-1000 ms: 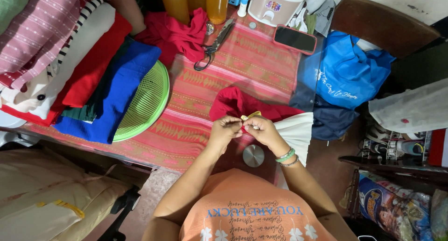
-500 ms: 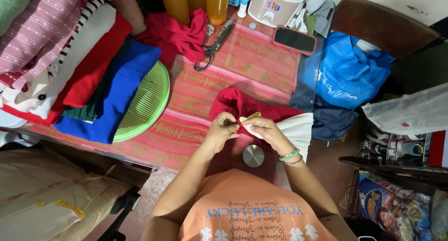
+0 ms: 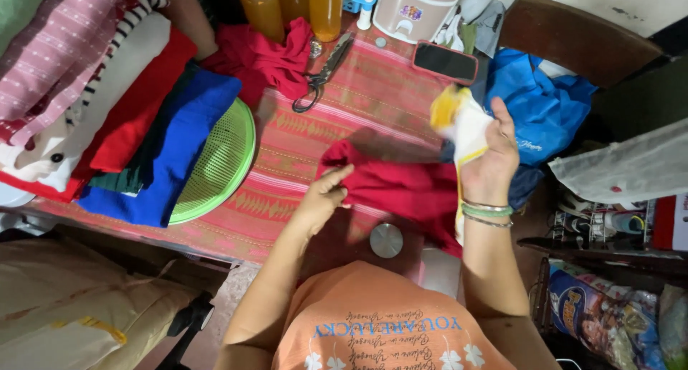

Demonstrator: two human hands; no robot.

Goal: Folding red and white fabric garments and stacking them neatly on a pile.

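Note:
My right hand (image 3: pixel 489 160) is raised and grips a white and yellow piece of cloth (image 3: pixel 461 123), which is blurred and trails down past my wrist. My left hand (image 3: pixel 324 195) pinches the left edge of a red cloth (image 3: pixel 401 187) that lies spread on the striped red table cover (image 3: pixel 287 162) in front of me. Green bangles circle my right wrist.
Folded fabrics in blue, red, white and pink (image 3: pixel 107 105) are stacked at left beside a green mesh basket (image 3: pixel 215 165). Scissors (image 3: pixel 322 72), another red cloth (image 3: pixel 269 54), amber bottles (image 3: pixel 294 4) and a phone (image 3: pixel 444 60) lie farther back. A blue bag (image 3: pixel 541 105) sits right. A round metal lid (image 3: pixel 387 239) lies near me.
My hands were together over the red cloth, working a small yellow-white piece. Now my right hand has lifted up and right with it, and my left hand has dropped to the red cloth.

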